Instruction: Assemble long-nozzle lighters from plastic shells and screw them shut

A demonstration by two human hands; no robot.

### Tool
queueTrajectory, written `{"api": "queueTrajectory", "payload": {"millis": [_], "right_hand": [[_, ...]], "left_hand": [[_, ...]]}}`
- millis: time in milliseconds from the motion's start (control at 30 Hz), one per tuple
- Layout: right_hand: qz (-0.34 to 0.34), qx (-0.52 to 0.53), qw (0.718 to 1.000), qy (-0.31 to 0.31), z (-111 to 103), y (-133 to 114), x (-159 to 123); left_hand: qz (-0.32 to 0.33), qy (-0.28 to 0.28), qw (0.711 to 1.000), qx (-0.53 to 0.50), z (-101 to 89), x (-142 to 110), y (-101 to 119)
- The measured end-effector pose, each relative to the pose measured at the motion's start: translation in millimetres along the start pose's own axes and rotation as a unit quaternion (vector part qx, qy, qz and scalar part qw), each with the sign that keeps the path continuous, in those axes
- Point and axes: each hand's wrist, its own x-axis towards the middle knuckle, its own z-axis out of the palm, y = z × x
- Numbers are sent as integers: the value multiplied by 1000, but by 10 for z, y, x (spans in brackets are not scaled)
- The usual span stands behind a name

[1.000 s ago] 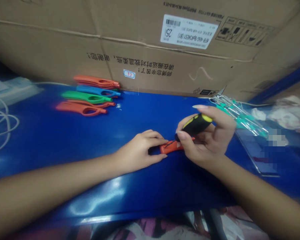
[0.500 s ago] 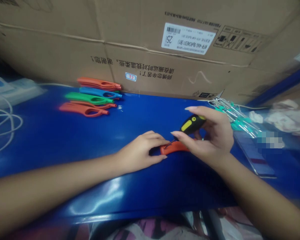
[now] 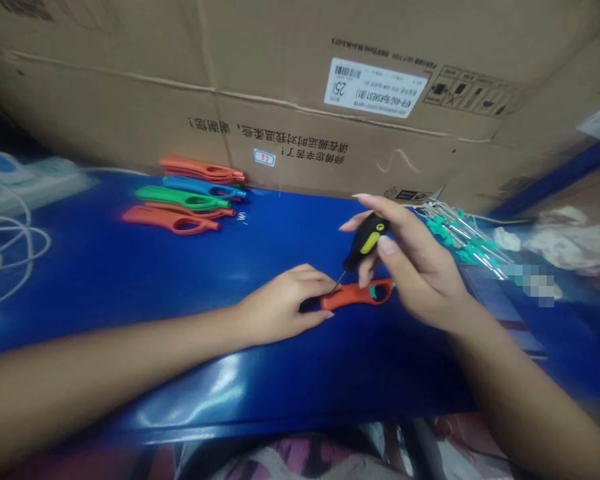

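An orange plastic lighter casing [image 3: 355,295] with an oval opening at its right end lies on the blue table in front of me. My left hand [image 3: 285,303] pinches its left end between thumb and fingers. Above it, my right hand [image 3: 410,257] grips a screwdriver [image 3: 369,241] with a stubby black and yellow handle. The tool leans to the right, and its thin shaft runs down to the casing's left end, close to my left fingertips. Whether the tip sits in a screw is too small to tell.
Several orange, blue and green casings [image 3: 185,197] are stacked at the back left, with small screws [image 3: 242,217] beside them. Metal rods with teal parts [image 3: 473,240] lie to the right, near a flat phone-like object [image 3: 505,313]. A cardboard box [image 3: 280,80] stands behind; white cable [image 3: 25,260] coils at left.
My right hand has shifted its grip on the screwdriver, and the handle now stands more upright. More of the casing's right end shows. The left hand stays in place.
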Motion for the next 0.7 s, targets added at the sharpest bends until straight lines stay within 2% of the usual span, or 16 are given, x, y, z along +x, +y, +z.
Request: {"api": "queueTrajectory", "payload": {"millis": [67, 200, 267, 333, 367, 433, 500, 567, 600, 700], "right_hand": [[10, 42, 999, -10, 4, -6, -2], [-74, -72, 992, 74, 5, -1, 9], [-58, -53, 996, 39, 1, -13, 12], [-12, 23, 1000, -17, -1, -26, 6], [4, 50, 998, -26, -2, -28, 2], [-10, 30, 999, 11, -1, -18, -7], [-57, -71, 992, 82, 2, 1, -9], [-84, -138, 981, 108, 13, 13, -2], [-74, -130, 984, 94, 23, 12, 3], [9, -1, 1000, 8, 66, -7, 16]], "left_hand": [[0, 1, 1000, 1, 1, -1, 0], [1, 4, 1000, 2, 4, -5, -3], [-1, 3, 1000, 4, 5, -5, -1], [-5, 1, 1000, 6, 4, -5, 2], [-6, 1, 1000, 7, 4, -5, 2], [-6, 3, 1000, 8, 5, -5, 2], [-3, 4, 1000, 9, 7, -8, -2], [-1, 5, 1000, 10, 8, -10, -6], [-2, 6, 1000, 9, 8, -12, -7], [-5, 5, 1000, 6, 10, -16, -8]]}}
